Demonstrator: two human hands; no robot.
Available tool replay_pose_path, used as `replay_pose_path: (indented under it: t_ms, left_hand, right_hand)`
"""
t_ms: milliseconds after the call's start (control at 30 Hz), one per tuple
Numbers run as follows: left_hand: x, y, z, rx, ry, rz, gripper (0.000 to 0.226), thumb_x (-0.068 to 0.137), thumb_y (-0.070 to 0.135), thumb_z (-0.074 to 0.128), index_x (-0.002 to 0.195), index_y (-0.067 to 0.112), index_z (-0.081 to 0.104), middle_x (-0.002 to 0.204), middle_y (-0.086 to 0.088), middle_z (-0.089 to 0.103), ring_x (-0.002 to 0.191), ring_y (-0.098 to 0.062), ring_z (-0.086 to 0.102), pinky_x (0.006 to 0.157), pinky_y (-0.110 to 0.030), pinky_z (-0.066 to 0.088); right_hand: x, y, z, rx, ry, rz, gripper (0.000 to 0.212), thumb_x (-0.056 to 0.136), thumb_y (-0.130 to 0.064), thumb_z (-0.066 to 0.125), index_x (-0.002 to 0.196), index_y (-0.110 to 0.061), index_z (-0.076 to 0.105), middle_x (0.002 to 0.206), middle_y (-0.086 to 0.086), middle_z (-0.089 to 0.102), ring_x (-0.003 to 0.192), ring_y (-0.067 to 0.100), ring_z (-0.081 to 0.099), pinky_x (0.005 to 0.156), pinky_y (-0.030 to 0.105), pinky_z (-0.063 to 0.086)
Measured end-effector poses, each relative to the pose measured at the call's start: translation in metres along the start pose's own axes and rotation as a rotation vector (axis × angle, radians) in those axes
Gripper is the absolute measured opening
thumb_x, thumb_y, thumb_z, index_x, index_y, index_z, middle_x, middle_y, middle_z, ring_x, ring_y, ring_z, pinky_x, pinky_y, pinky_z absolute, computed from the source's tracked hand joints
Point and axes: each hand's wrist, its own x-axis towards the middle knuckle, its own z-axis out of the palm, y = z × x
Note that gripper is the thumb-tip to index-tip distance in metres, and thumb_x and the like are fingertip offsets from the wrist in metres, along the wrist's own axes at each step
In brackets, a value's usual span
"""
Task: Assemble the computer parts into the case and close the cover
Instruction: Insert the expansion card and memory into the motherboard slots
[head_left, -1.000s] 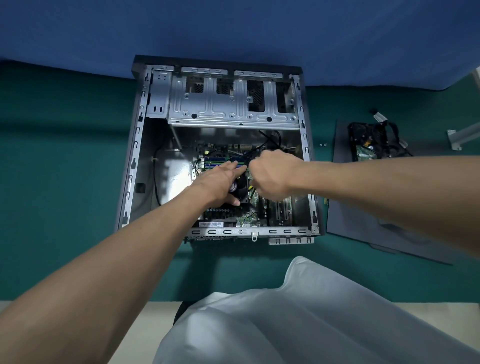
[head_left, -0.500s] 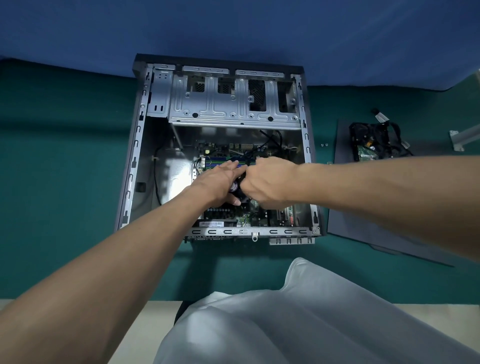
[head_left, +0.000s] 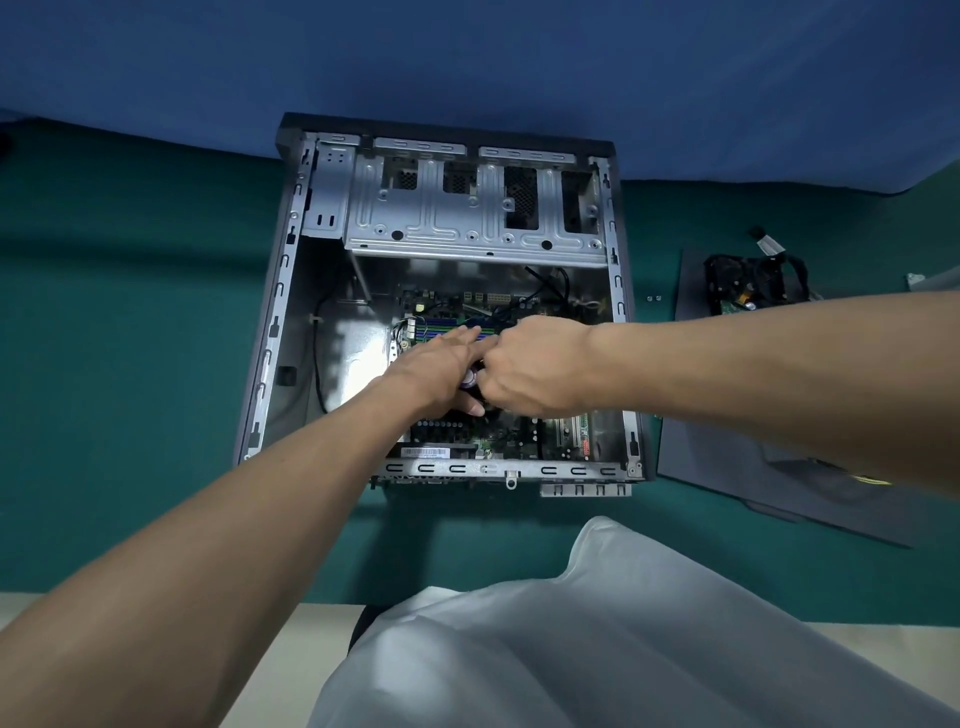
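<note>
Green cloth (head_left: 130, 364) covered the table, a blue drape (head_left: 467, 52) hung behind, and the open grey metal computer case (head_left: 275, 332) lay flat in the centre of the frame with its cover off. Both hands were down inside it! The left hand (head_left: 431, 369) lay with its fingers straight and close together across the round dark cooler fan (head_left: 470, 378) on the green motherboard (head_left: 457, 431). The right hand (head_left: 535, 364) met it from the right with its fingers curled in. What they pinched, I couldn't tell.

That cooler looked stiff and fairly light, but its blades and the board beneath were probably fragile. The outer frame would be the place to hold it, with even pressure.

Room was tight. The silver drive cage (head_left: 467, 228) roofed the upper part of the case, loose black cables (head_left: 550, 283) curled at upper right, ready to snag, and the stamped steel rims looked sharp. Bare floor lay open at the left inside. The dark grey flat side panel (head_left: 727, 467) waited at the right edge with a tangled black wire bundle (head_left: 748, 283) on it.
</note>
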Motion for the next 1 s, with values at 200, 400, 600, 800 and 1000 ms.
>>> replay_pose_path:
  t_ms: [200,400,600,800,1000]
  left_hand:
    - [-0.001,0.003,-0.001,0.037,-0.055,-0.027,0.099,0.081,0.029,0.077,0.155,0.029,0.011,0.163,0.003,0.008,0.149,-0.016,0.009,0.120,-0.037,0.016]
    - [-0.003,0.001,-0.003,0.008,-0.068,-0.030,0.100,0.082,0.029,0.076,0.155,0.031,0.009,0.163,0.006,0.003,0.149,-0.013,0.003,0.121,-0.037,0.012]
    - [-0.002,0.001,-0.003,0.010,-0.061,-0.024,0.100,0.081,0.026,0.077,0.155,0.030,0.011,0.163,0.003,0.005,0.149,-0.014,0.003,0.121,-0.034,0.010]
    - [-0.001,0.003,-0.002,0.013,-0.045,-0.028,0.098,0.081,0.028,0.077,0.155,0.026,0.013,0.163,0.002,0.010,0.149,-0.016,0.008,0.119,-0.040,0.018]
    - [-0.001,-0.001,-0.001,0.008,-0.063,-0.027,0.099,0.081,0.028,0.077,0.155,0.030,0.011,0.163,0.004,0.005,0.149,-0.015,0.004,0.120,-0.040,0.015]
  right_hand:
    - [0.009,0.012,0.013,0.927,-0.035,0.712,0.021,0.092,-0.012,0.051,0.073,-0.010,0.043,0.074,0.005,0.047,0.069,0.022,0.055,0.052,0.026,0.041]
    - [-0.006,0.008,0.007,0.794,-0.259,0.522,0.021,0.098,-0.014,0.048,0.115,-0.003,0.050,0.085,0.006,0.047,0.069,0.018,0.049,0.051,0.023,0.041]
    - [-0.011,0.003,0.017,0.001,0.039,0.039,0.022,0.097,-0.014,0.035,0.096,-0.009,0.056,0.090,0.009,0.064,0.072,0.027,0.059,0.057,0.035,0.045]
    - [0.009,0.005,0.012,0.656,-0.027,0.561,0.010,0.089,-0.014,0.050,0.080,-0.012,0.046,0.065,0.002,0.037,0.056,0.021,0.044,0.050,0.025,0.036]
    - [-0.001,0.005,-0.004,0.769,-0.288,0.513,0.041,0.097,-0.009,0.044,0.137,-0.004,0.037,0.109,0.014,0.054,0.088,0.023,0.058,0.070,0.031,0.050]
